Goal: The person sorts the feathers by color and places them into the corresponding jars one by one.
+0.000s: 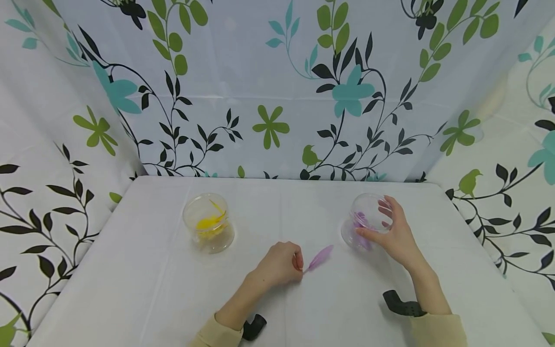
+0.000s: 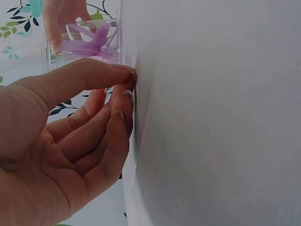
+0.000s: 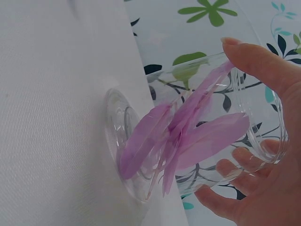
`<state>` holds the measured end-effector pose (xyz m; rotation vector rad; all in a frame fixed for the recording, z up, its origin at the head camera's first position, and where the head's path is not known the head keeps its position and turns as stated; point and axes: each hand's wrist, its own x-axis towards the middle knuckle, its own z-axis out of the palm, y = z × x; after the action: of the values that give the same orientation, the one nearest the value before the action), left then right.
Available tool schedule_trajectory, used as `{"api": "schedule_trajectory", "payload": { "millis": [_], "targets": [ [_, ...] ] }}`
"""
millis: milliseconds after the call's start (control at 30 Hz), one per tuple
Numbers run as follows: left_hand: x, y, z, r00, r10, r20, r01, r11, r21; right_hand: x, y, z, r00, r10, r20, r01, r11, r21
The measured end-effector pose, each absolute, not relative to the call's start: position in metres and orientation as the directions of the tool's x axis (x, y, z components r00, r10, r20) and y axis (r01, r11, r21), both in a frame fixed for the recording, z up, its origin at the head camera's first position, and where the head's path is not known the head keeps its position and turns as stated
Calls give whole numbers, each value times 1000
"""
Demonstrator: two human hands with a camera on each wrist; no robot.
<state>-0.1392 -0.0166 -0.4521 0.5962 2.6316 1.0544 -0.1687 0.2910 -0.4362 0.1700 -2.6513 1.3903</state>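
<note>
A single light purple feather lies low over the white table, its quill end between the fingertips of my left hand. Thumb and index of that hand meet right at the table surface, where the feather itself is hidden in the left wrist view. My right hand grips a clear round jar near its top, thumb on one side and fingers on the other. Inside the jar, several purple feathers stand and lean across each other. Its wide base sits on the table.
To the left stands a similar clear jar with yellow feathers in it. The white-covered table ends at a leaf-patterned curtain behind and at the sides. Black curved wrist mounts stick out at both sleeves.
</note>
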Motion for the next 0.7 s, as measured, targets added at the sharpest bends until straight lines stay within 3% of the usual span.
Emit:
{"api": "schedule_trajectory", "payload": {
  "millis": [200,467,700],
  "targets": [
    [-142,-16,-451,-869,485,-101,267,630,729,-169,291,-436,-984,-33,176,-164,562,-810],
    [-151,-12,-442,-842,530,-103,203,488,849,-169,292,-437,-984,-29,173,-160,555,-816],
    [-157,-6,-423,-877,478,-49,178,418,891,-168,292,-436,-986,-30,164,-153,550,-821]
  ]
}}
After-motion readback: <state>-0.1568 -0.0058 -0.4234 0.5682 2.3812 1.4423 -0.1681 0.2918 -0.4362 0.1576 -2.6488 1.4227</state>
